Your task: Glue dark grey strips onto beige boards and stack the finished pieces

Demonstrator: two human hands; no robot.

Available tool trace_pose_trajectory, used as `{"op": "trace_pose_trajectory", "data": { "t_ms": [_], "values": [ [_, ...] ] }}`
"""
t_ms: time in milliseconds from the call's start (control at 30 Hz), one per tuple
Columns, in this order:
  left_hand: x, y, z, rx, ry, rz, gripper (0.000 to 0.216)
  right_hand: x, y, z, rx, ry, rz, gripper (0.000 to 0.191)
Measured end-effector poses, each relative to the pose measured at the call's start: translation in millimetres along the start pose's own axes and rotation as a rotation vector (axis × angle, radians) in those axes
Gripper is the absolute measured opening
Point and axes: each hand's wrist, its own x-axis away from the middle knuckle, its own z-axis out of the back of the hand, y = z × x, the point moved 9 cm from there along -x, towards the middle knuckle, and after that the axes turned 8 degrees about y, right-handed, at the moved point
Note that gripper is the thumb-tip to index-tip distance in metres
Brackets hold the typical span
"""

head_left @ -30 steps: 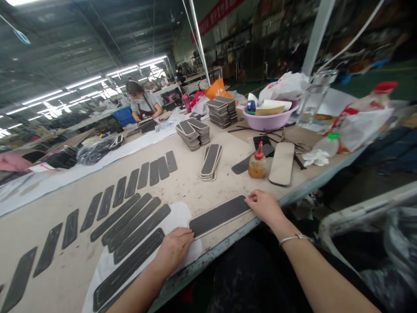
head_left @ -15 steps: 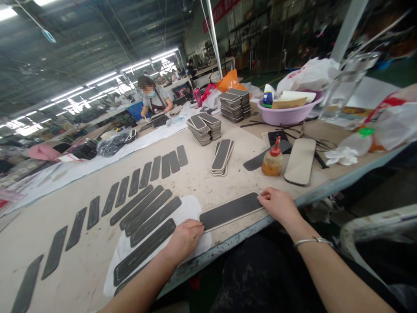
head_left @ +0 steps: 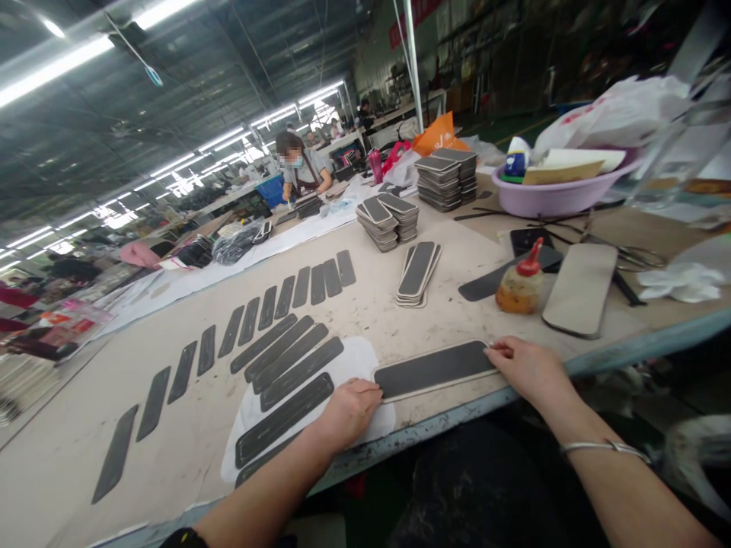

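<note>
1. Long dark rounded strip with a pale edge lies flat near the front edge of the beige worktable.
2. Left hand, fingers curled, on its left end; right hand touching its right end. Grip unclear.
3. Left end overlaps a white sheet.
4. Behind: amber red-capped glue bottle, near a beige oblong pad.

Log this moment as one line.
black strip flat at table edge | left hand on its left end | right hand on its right end

Strip between left hand and right hand: matt black face, pale edge. Sheet under left hand: white, matt, thin. Desk: beige, matt, stained. Basin beyond right hand: lilac plastic, smooth. Bracelet: shiny metal.
</note>
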Motion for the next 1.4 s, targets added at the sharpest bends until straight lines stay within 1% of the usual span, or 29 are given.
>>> {"op": "trace_pose_trajectory", "data": {
  "t_ms": [167, 267, 433, 733, 900, 1100, 1267, 1400],
  "values": [
    [1, -5, 1, 0.046, 0.008, 0.052, 0.020, 1, 0, 1, 0.008, -0.024, -0.024, 0.020],
    [2, -6, 0, 0.056, 0.017, 0.043, 0.020, 2, -3, 5, -0.011, -0.024, -0.039, 0.019],
    [0, -5, 1, 0.072, 0.017, 0.040, 0.020, 4, -10, 9, -0.021, -0.020, -0.013, 0.016],
    [-3, -4, 2, 0.065, 0.009, 0.043, 0.022, 6, -13, 13, -0.015, -0.028, -0.009, 0.017],
    [-2, -4, 0, 0.075, -0.030, 0.047, 0.022, 7, -15, 13, -0.002, -0.026, -0.001, 0.016],
    [-3, -4, -1, 0.087, -0.035, 0.044, 0.022, 10, -19, 18, 0.021, 0.022, 0.034, 0.015],
    [-4, -3, 0, 0.098, -0.030, 0.058, 0.023, 16, -24, 25, -0.004, 0.105, 0.071, 0.027],
    [-4, -2, 0, 0.095, -0.030, 0.060, 0.023, 17, -24, 23, -0.012, 0.108, 0.076, 0.026]
  ]
}}
